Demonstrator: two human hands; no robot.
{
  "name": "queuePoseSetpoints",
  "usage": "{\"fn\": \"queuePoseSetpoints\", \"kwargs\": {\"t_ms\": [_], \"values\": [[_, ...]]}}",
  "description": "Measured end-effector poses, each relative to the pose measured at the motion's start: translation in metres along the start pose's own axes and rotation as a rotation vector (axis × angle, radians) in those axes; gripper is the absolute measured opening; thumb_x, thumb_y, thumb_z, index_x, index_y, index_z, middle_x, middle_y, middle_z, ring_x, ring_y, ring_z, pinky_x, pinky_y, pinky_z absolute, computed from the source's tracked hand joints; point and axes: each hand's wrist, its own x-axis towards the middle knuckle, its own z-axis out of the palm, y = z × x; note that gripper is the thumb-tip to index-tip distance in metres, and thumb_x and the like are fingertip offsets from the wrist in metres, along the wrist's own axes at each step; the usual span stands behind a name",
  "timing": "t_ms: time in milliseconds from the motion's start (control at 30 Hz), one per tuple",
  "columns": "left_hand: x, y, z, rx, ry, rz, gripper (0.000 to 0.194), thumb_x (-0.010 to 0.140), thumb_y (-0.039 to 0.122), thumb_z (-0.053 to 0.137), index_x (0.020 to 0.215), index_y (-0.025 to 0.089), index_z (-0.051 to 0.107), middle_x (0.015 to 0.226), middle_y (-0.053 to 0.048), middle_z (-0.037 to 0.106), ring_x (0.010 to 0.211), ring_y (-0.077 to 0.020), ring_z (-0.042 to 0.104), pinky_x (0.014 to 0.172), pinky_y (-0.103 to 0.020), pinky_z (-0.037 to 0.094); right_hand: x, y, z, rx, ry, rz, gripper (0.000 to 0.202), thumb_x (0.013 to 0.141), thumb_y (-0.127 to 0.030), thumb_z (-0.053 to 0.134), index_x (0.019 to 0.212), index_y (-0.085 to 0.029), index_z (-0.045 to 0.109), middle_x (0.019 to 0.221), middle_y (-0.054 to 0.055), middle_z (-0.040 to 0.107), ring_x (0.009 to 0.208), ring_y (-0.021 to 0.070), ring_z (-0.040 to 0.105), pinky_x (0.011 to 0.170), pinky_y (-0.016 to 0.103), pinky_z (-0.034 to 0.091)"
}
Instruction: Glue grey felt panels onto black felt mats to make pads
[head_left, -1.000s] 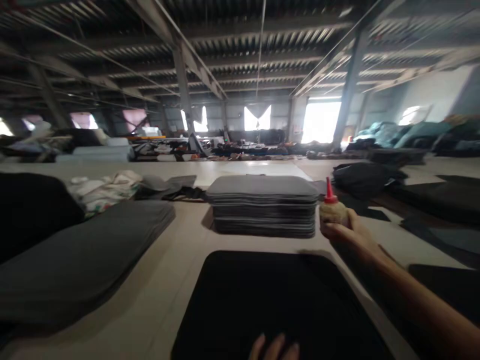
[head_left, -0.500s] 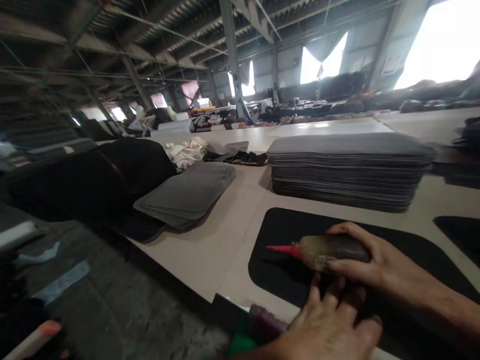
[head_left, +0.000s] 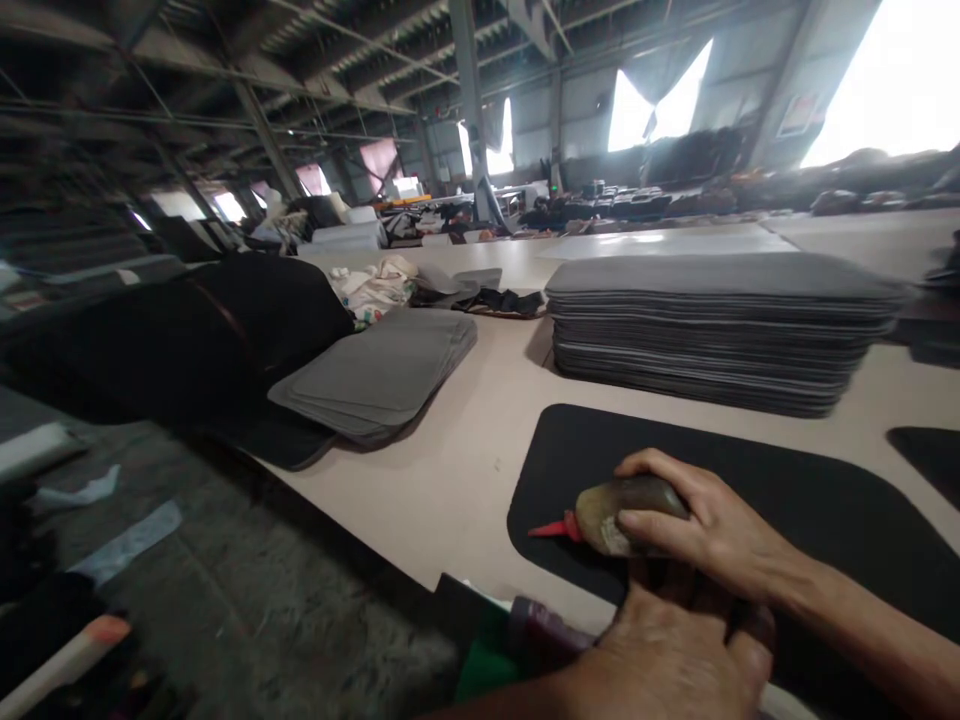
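Observation:
My right hand is wrapped around a squeeze bottle, stained yellowish-brown. Its pointed red nozzle aims left, close above the near left part of a black mat with rounded corners. Whether the tip touches the mat I cannot tell. Below and partly behind the right hand is my left hand, back up, with its fingers stretched over the mat's near side. The right hand and bottle hide some of the left fingertips.
A tall stack of grey mats stands behind the black mat. Several grey sheets lie left, beside a large black roll or heap. A purple-brown object is at the near table edge. Another black mat lies right.
My right hand has moved the bottle slightly left and nearer to me, its nozzle now closer to the mat's near left edge. The left hand stays beneath it. The view has shifted a little.

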Motion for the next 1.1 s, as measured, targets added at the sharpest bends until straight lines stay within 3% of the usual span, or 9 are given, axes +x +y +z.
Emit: {"fn": "queuePoseSetpoints", "kwargs": {"t_ms": [100, 233, 400, 533, 600, 700, 933, 1100], "values": [[0.005, 0.001, 0.007, 0.087, -0.011, -0.007, 0.103, 0.083, 0.08, 0.05, 0.154, 0.009, 0.026, 0.165, -0.023, 0.015, 0.153, -0.0408, -0.003, 0.121, -0.063, 0.016, 0.003, -0.005, 0.0, 0.0, -0.01, -0.009, 0.026, 0.083, -0.04, 0.061, 0.102, -0.024, 0.06, 0.084, -0.002, 0.064, 0.076, 0.0191, 0.06, 0.066, 0.029, 0.045], [0.011, 0.001, 0.023, 0.127, -0.037, -0.037, 0.079, 0.088, 0.062, 0.055, 0.148, 0.014, 0.039, 0.159, -0.024, 0.031, 0.151, -0.0456, 0.008, 0.116, -0.07, 0.019, 0.008, -0.014, -0.002, -0.033, -0.021, -0.035, 0.022, 0.082, -0.039, 0.06, 0.099, -0.023, 0.06, 0.083, -0.001, 0.064, 0.075, 0.0196, 0.06, 0.066, 0.029, 0.044], [0.014, -0.003, 0.039, 0.119, -0.013, -0.036, 0.063, 0.092, 0.05, 0.048, 0.145, 0.016, 0.044, 0.157, -0.022, 0.034, 0.149, -0.0478, 0.015, 0.111, -0.076, 0.019, 0.017, -0.023, -0.007, -0.103, -0.057, -0.079, 0.021, 0.082, -0.035, 0.061, 0.099, -0.023, 0.06, 0.085, -0.001, 0.064, 0.076, 0.0189, 0.059, 0.067, 0.029, 0.043], [0.018, -0.005, 0.039, 0.1, -0.094, -0.033, 0.054, 0.098, 0.044, 0.034, 0.143, 0.016, 0.045, 0.157, -0.022, 0.036, 0.147, -0.0477, 0.023, 0.108, -0.08, 0.021, 0.027, -0.029, -0.01, -0.167, -0.072, -0.1, 0.02, 0.082, -0.031, 0.061, 0.1, -0.023, 0.06, 0.086, -0.002, 0.064, 0.076, 0.0177, 0.058, 0.067, 0.028, 0.041], [0.019, -0.005, 0.039, 0.072, -0.131, -0.041, 0.053, 0.102, 0.041, 0.024, 0.142, 0.015, 0.047, 0.156, -0.022, 0.039, 0.147, -0.0475, 0.025, 0.107, -0.082, 0.022, 0.033, -0.032, -0.013, -0.249, -0.047, -0.117, 0.019, 0.083, -0.031, 0.06, 0.1, -0.024, 0.06, 0.089, -0.001, 0.064, 0.077, 0.0179, 0.058, 0.067, 0.028, 0.039], [0.019, -0.006, 0.044, 0.032, -0.097, -0.057, 0.055, 0.104, 0.04, 0.016, 0.139, 0.016, 0.05, 0.154, -0.021, 0.043, 0.145, -0.0463, 0.029, 0.107, -0.083, 0.024, 0.048, -0.031, -0.019, -0.4, 0.046, -0.139, 0.018, 0.084, -0.032, 0.059, 0.099, -0.023, 0.061, 0.094, 0.001, 0.064, 0.081, 0.0197, 0.057, 0.069, 0.03, 0.037], [0.018, -0.01, 0.055, -0.054, -0.028, -0.076, 0.047, 0.105, 0.038, 0.024, 0.141, 0.02, 0.048, 0.156, -0.017, 0.04, 0.148, -0.0434, 0.027, 0.107, -0.083, 0.028, 0.094, -0.011, -0.037, -0.581, 0.184, -0.08, 0.015, 0.085, -0.032, 0.055, 0.096, -0.022, 0.059, 0.091, 0.003, 0.066, 0.08, 0.0209, 0.059, 0.064, 0.029, 0.032], [0.022, -0.01, 0.054, -0.134, -0.066, -0.162, 0.045, 0.104, 0.041, 0.034, 0.141, 0.024, 0.051, 0.155, -0.013, 0.043, 0.148, -0.0402, 0.028, 0.11, -0.084, 0.025, 0.117, -0.003, -0.048, -0.658, 0.227, -0.026, 0.016, 0.085, -0.033, 0.054, 0.096, -0.022, 0.059, 0.098, 0.006, 0.068, 0.085, 0.0228, 0.061, 0.062, 0.029, 0.031]]}}
